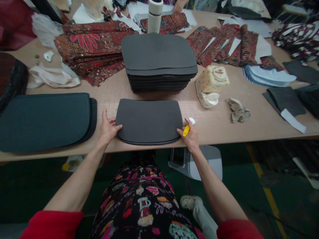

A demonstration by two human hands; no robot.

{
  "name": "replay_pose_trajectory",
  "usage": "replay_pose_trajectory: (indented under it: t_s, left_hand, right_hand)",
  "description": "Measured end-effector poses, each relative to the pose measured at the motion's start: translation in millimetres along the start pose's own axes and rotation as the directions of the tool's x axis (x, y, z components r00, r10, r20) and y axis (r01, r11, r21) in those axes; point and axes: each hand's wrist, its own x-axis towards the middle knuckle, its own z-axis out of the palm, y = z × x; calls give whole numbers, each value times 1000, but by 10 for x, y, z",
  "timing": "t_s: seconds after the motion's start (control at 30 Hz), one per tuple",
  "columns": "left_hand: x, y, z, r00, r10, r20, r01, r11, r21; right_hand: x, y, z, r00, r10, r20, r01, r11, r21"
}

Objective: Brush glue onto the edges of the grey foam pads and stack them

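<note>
A low stack of dark grey sheet panels [149, 121] with rounded corners lies at the table's front edge. My left hand [107, 126] grips the stack's left edge, thumb on top and fingers along the side. At the right edge, my right hand [190, 134] touches the panels with its thumb while holding a small brush [186, 130] with a yellow handle and white tip. Behind them stands a taller stack of similar grey panels [159, 53]. To the left lie larger dark green-black panels [47, 119], slightly fanned.
A stained plastic container [211, 83] with a cut-open side stands right of the tall stack, near a crumpled rag [238, 110]. Red-brown patterned fabric pieces [94, 46] spread along the back. A pale post [155, 16] rises behind. Another person's hand [179, 5] shows at the far side.
</note>
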Motion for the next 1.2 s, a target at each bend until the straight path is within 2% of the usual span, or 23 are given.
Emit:
replay_pose_trajectory:
  t_s: [0.2, 0.57, 0.77, 0.9, 0.97, 1.03, 1.1, 1.17, 1.2]
  left_hand:
    - [17, 7, 3, 1000, -5, 5, 4, 1000, 9]
    - [101, -162, -5, 999, 3, 32, -2, 1000, -26]
    - [99, -203, 20, 997, 78, 20, -79, 993, 83]
    - [28, -82, 9, 982, 178, 58, -187, 938, 292]
    - [-49, 22, 33, 954, 294, 63, -287, 826, 485]
    - [-156, 103, 111, 887, 444, 126, -420, 665, 617]
    - [-281, 127, 245, 794, 516, 321, -593, 540, 598]
    - [-398, 90, 398, 692, 483, 537, -722, 467, 510]
    - [-444, 59, 466, 661, 444, 605, -749, 443, 492]
  right_hand:
    - [51, 52, 23, 1000, -7, 28, 9, 998, -60]
    - [23, -8, -3, 997, -44, 61, 47, 998, -48]
    - [9, -7, 11, 996, -53, 69, 56, 997, -51]
    - [8, -2, 35, 994, -85, 61, 91, 992, -91]
    - [7, -12, 44, 995, -89, 54, 94, 990, -108]
    - [8, -21, 50, 995, -86, 47, 91, 989, -119]
    - [12, -28, 48, 995, -85, 48, 91, 987, -131]
    - [19, -33, 38, 995, -80, 53, 86, 986, -141]
    - [23, -38, 31, 996, -75, 54, 82, 986, -144]
